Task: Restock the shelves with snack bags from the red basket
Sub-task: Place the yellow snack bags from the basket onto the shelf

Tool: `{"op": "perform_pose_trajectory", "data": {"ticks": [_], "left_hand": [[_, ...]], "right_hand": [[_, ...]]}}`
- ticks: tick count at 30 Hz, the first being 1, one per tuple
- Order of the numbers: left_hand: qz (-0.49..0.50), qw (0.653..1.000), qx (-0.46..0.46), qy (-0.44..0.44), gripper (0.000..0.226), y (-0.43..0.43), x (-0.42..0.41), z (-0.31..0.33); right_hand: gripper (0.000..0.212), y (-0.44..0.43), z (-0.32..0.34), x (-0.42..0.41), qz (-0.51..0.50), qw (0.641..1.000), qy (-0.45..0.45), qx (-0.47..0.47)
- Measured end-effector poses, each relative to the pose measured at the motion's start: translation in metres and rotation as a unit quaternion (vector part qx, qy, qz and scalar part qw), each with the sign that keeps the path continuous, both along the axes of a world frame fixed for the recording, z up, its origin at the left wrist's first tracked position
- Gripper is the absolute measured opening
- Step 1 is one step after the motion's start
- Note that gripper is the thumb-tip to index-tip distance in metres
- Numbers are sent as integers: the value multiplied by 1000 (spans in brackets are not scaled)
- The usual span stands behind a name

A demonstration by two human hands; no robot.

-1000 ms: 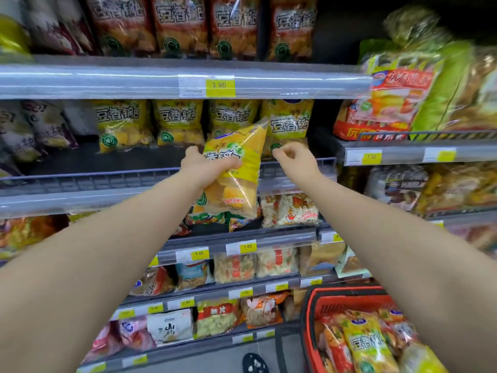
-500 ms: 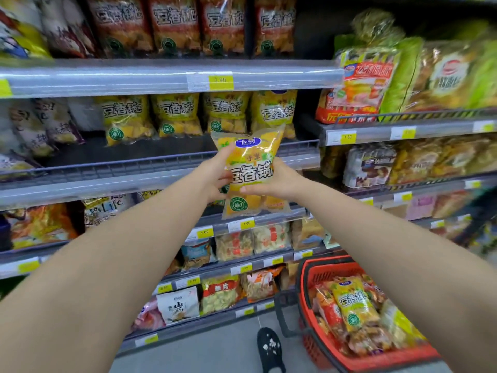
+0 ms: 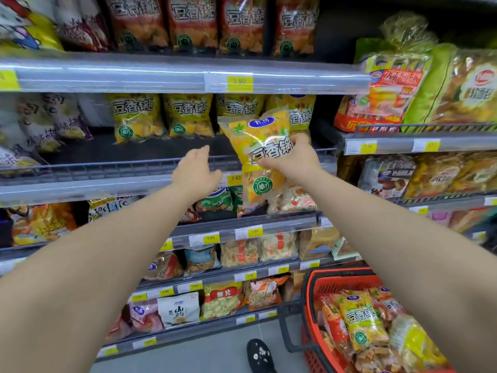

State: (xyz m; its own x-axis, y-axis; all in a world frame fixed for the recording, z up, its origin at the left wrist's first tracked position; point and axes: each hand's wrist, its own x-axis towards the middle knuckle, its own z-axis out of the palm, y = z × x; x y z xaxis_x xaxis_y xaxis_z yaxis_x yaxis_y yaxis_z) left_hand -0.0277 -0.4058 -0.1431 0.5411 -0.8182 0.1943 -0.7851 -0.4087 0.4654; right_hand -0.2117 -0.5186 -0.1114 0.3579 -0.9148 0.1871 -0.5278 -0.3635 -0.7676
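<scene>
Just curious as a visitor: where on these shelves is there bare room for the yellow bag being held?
Bare dark shelf floor lies between the row of yellow bags at the back and the wire rail in front, ahead of the open left hand. The right hand grips the held bag. The red bags above are packed.

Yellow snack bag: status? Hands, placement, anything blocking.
Right hand grips the yellow snack bag. Left hand open, holding nothing, beside it. Bag in front of the yellow row, not yet shelved. Shelf's front wire rail to clear.
</scene>
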Motion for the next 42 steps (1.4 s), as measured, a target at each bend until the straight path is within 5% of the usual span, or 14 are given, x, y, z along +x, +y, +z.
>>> {"op": "perform_pose_trajectory", "data": {"ticks": [4, 7, 12, 21, 33, 42], "left_hand": [[11, 965, 147, -219, 102, -10, 34, -15], [15, 940, 200, -277, 104, -20, 50, -20], [20, 938, 184, -292, 76, -31, 61, -19], [26, 945, 192, -264, 59, -36, 63, -22], [14, 948, 187, -259, 79, -37, 64, -29], [-10, 961, 109, -253, 89, -18, -9, -60]], "right_hand": [[88, -15, -1, 29, -1, 999, -44, -30], [89, -27, -4, 60, -2, 994, -96, -42], [83, -60, -1, 114, -32, 986, -162, -18], [85, -111, -25, 148, -115, 990, -71, -40], [117, -94, -23, 122, -109, 978, 141, -107], [82, -34, -75, -16, -49, 977, 159, -131]]}}
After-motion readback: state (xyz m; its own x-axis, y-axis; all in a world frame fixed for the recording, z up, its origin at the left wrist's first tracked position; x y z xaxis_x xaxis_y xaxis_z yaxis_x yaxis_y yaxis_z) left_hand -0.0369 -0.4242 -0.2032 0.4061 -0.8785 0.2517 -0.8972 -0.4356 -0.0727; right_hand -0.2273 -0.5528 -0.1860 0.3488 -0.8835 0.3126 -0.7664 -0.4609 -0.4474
